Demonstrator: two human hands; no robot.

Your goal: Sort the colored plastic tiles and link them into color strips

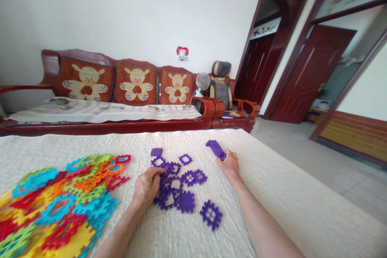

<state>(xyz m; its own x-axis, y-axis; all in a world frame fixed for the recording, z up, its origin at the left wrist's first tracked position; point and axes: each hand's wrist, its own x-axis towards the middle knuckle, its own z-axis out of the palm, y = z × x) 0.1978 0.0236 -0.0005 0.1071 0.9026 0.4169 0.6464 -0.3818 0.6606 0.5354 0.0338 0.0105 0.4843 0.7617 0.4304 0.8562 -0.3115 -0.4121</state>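
My right hand is closed on the near end of a short row of purple interlocking plastic pieces, which slants away over the pale cloth. My left hand reaches in from the left with thumb and fingers pinched at the edge of a purple notched tile in a loose cluster. Around it lie several purple pieces, some open frames and some window-like grids. A solid purple square lies at the cluster's near side. Apart from it, nearer me, sits a purple window-grid piece.
A heap of red, yellow, blue, green and orange pieces covers the table's left side. Beyond the cloth-covered table stands a wooden sofa with bear cushions. A small fan is near its arm.
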